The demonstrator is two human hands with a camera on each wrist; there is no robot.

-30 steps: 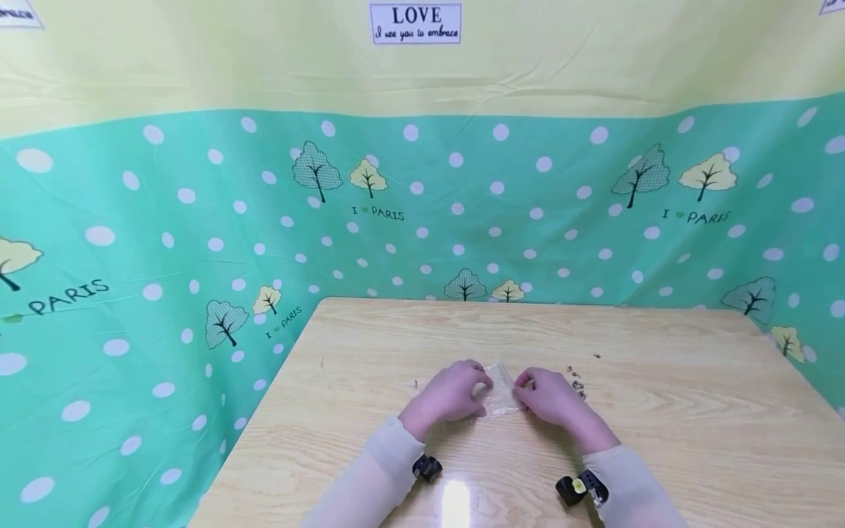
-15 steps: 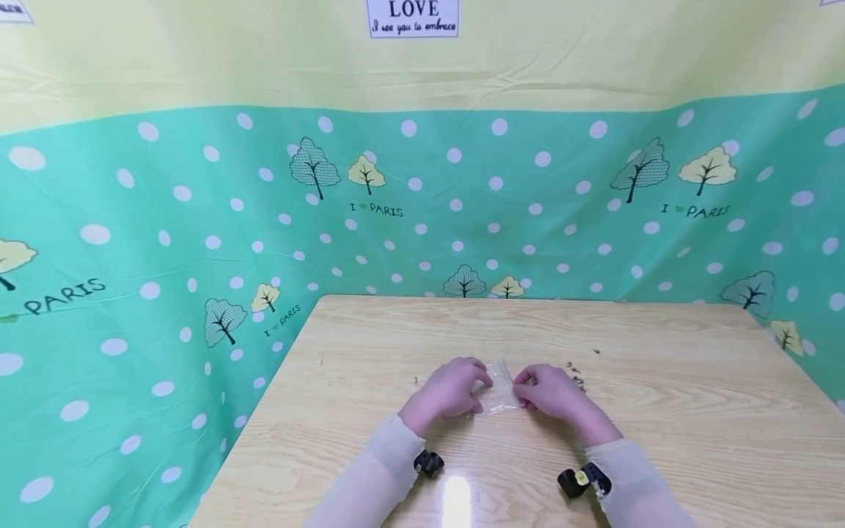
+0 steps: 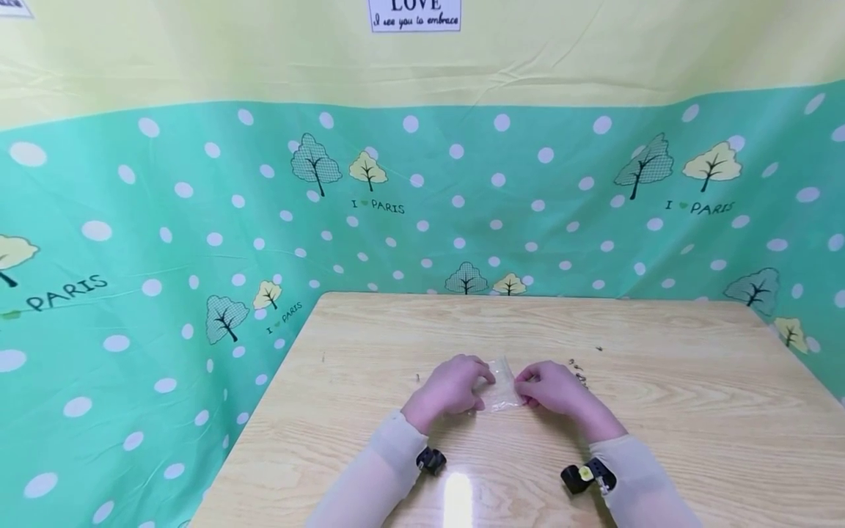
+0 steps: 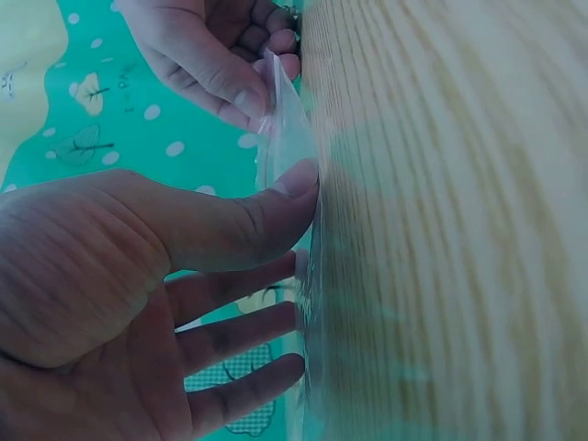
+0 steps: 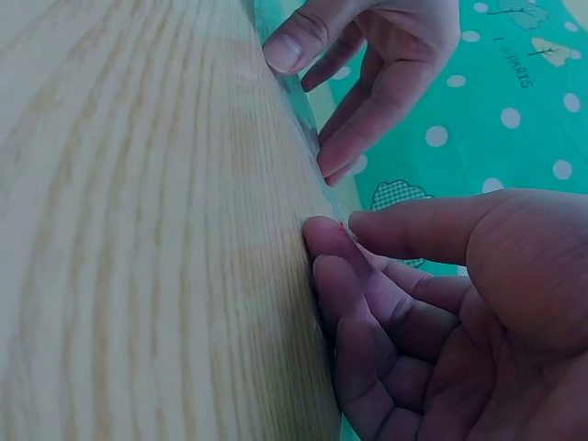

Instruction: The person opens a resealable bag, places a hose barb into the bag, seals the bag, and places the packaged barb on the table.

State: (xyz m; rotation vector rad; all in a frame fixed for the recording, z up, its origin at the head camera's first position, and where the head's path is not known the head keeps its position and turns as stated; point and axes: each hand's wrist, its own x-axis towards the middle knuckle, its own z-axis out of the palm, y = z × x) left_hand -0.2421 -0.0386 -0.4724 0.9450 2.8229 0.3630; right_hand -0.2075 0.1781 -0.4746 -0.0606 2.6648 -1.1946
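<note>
A small clear zip bag (image 3: 504, 392) lies on the wooden table between the two hands. The left hand (image 3: 455, 384) rests on its left side; in the left wrist view the thumb (image 4: 296, 188) and the spread, fairly straight fingers (image 4: 253, 322) touch the film. At the opposite edge the right hand (image 3: 556, 390) pinches the bag between thumb and forefinger, its other fingers curled in. In the left wrist view the bag's pinched corner (image 4: 276, 78) stands raised off the wood. Part of the bag is hidden under the left hand.
Several tiny metallic pieces (image 3: 581, 378) lie just beyond the right hand, with one small piece (image 3: 599, 349) farther back. Another small piece (image 3: 417, 378) lies left of the left hand. A patterned green and yellow cloth (image 3: 389, 242) hangs behind the wooden table (image 3: 693, 411).
The head view has tilted slightly downward. Both hands keep nearly the same places on the bag, with no clear change in hold.
</note>
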